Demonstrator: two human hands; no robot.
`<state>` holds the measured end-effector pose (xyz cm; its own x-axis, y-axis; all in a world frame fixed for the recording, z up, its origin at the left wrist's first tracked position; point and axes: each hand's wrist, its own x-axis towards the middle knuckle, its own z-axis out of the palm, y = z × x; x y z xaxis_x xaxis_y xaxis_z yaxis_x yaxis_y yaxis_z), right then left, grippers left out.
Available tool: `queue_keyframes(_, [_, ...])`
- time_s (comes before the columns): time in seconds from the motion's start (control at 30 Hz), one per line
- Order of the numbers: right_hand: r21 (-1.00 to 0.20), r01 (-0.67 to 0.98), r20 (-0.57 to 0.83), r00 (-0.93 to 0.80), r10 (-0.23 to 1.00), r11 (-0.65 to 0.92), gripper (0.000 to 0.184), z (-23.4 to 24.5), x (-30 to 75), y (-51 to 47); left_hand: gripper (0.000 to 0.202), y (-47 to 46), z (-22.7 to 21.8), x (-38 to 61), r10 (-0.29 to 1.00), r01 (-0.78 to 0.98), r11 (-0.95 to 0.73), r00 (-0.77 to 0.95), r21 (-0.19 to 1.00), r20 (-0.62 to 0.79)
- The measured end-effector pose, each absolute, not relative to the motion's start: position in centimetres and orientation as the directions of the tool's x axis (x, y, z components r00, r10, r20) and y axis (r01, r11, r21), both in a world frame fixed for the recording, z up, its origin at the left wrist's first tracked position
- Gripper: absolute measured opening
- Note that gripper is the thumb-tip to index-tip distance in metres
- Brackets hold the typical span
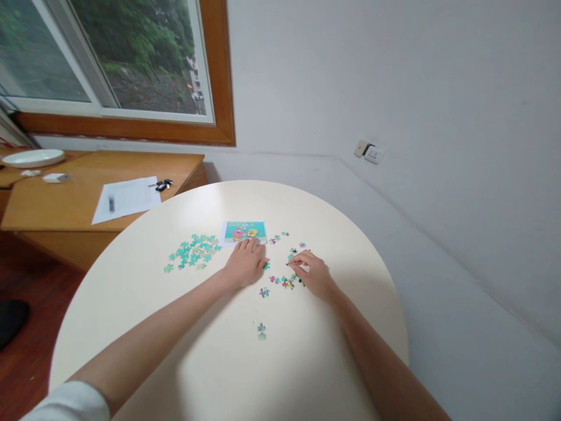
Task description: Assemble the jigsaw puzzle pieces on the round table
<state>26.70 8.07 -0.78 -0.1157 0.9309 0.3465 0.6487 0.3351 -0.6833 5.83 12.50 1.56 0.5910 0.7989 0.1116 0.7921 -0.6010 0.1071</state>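
My left hand (245,263) lies flat with its fingers stretched out, at the lower edge of the picture card (248,229) that shows cartoon figures on teal. Close to its thumb is a teal puzzle piece (266,265). My right hand (314,275) pinches a small puzzle piece (288,264) between thumb and fingertips, mostly hidden by them. Around it lie several loose coloured pieces (284,282), some partly covered by the hand. A heap of light green and teal puzzle pieces (195,251) is spread left of the card. Nearer to me are a pink-and-teal piece (264,292) and a small joined group (262,331).
Everything lies on a round cream table (219,374). Beyond its left edge stands a wooden desk (79,202) with a paper sheet (127,199), keys (163,185) and a white plate (34,157). A white wall (438,146) borders the table's right and far side.
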Motion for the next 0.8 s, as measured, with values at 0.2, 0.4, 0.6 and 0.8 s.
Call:
queue_keyframes(0.2, [-0.675,0.664,0.337,-0.109,0.935,0.321,0.012,-1.0,26.6,8.2,0.043,10.2,0.8,4.2,0.838,0.827,-0.545,0.528,0.139,0.139])
queue_keyframes(0.4, [-0.744,0.627,0.277,-0.027,0.960,0.232,0.016,-1.3,26.7,8.2,0.059,11.1,0.3,3.2,0.918,0.910,-0.396,0.396,0.126,0.025])
queue_keyframes(0.6, [-0.743,0.627,0.278,-0.030,0.960,0.235,0.018,-1.6,26.6,8.2,0.061,11.8,0.0,3.9,0.900,0.890,-0.435,0.436,0.134,0.025])
queue_keyframes(0.8, [-0.740,0.627,0.281,-0.042,0.959,0.244,0.019,-1.7,26.6,8.4,0.057,12.0,0.3,4.5,0.882,0.864,-0.470,0.464,0.179,0.077])
